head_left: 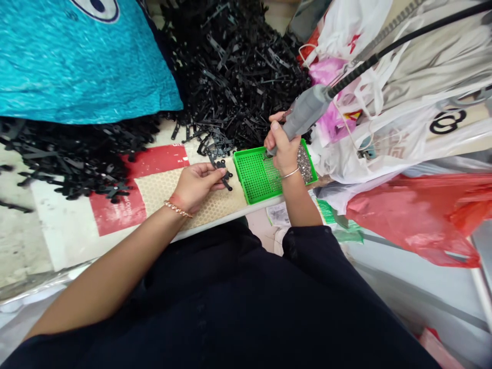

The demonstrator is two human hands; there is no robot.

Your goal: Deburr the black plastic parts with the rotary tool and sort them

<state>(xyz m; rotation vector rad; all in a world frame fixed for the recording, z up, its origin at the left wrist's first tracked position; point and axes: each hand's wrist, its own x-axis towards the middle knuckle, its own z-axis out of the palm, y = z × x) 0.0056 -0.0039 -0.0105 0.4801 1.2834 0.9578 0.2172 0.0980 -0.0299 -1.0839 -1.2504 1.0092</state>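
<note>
My right hand [283,148] is wrapped round a grey electric screwdriver [305,115] with a black cable, its tip pointing down over a green perforated basket [253,192]. Small shiny metal screws [305,164] are heaped at the right end of that basket. Between the thumb and fingers of my left hand [198,184] is a small black plastic part [227,179], just left of the basket. Under the left hand lies a cream honeycomb-patterned mat [161,187]. The exact tip of the screwdriver is partly hidden by my right hand.
A large heap of black plastic parts [238,66] fills the back of the table, with more at the left [77,154]. A blue bag [84,66] rests over them. White plastic bags [403,138] and a red bag [418,215] crowd the right side.
</note>
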